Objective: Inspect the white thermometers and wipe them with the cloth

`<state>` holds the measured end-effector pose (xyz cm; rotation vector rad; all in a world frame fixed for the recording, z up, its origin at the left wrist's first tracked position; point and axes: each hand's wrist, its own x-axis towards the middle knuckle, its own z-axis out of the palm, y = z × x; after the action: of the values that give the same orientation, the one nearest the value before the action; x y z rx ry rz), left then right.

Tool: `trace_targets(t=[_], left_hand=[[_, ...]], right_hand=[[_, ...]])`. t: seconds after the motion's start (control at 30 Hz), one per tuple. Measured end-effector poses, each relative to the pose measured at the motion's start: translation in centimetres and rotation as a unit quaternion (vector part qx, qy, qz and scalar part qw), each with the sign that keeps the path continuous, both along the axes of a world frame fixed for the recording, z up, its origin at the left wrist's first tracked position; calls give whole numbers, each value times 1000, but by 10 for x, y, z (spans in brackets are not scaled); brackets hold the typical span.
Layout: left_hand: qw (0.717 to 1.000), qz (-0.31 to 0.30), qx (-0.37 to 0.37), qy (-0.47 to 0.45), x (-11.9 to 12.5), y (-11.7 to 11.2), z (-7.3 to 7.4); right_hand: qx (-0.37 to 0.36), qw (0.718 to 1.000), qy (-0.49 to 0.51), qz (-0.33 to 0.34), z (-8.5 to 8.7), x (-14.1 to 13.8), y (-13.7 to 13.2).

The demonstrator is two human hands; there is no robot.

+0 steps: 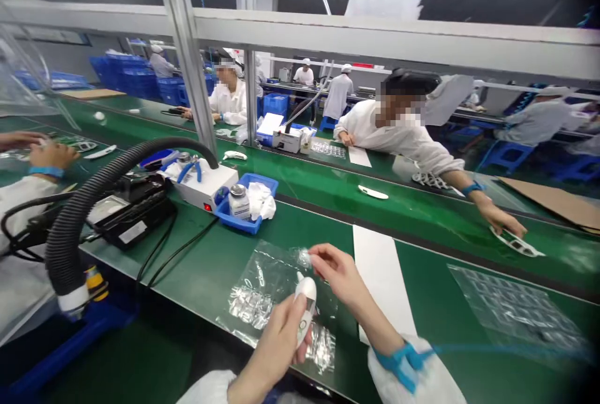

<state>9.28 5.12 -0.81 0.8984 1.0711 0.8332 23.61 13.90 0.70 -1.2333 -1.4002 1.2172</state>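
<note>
A white ear thermometer [307, 291] with a round button is wrapped in the fingers of my left hand [276, 336], its narrow probe tip pointing up and away. Just above that tip, my right hand [340, 274] pinches a small clear plastic piece [304, 258]; its exact kind is hard to make out. Under both hands lies a transparent plastic bag [268, 259] on the green bench. Small shiny clear pieces [250, 307] are gathered at the bag's left, and more show below the thermometer. My right wrist wears a blue strap [400, 363] with a cord.
A blue tray [239, 224] holds a metal-topped bottle and white wipes. Left of it stand a white box [206, 188] and a black hose [70, 229]. White paper [379, 266] and a clear blister sheet [520, 307] lie rightward. Across the green belt, a co-worker's hand [501, 219] touches a white housing.
</note>
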Motion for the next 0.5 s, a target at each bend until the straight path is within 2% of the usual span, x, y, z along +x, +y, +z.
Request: trace_targets(t=[0.13, 0.23, 0.37, 0.43, 0.5], left_hand=[[997, 52, 17, -48, -36, -1, 9], [995, 74, 23, -66, -59, -1, 14], [993, 105, 43, -34, -85, 0, 12], [992, 120, 31, -29, -95, 1, 8], [991, 130, 24, -30, -101, 3, 4]], right_hand=[[7, 1000, -23, -20, -13, -56, 86], [2, 998, -42, -43, -29, -89, 132], [28, 997, -49, -53, -38, -100, 155], [66, 995, -42, -66, -31, -99, 160], [117, 990, -36, -75, -17, -100, 165]])
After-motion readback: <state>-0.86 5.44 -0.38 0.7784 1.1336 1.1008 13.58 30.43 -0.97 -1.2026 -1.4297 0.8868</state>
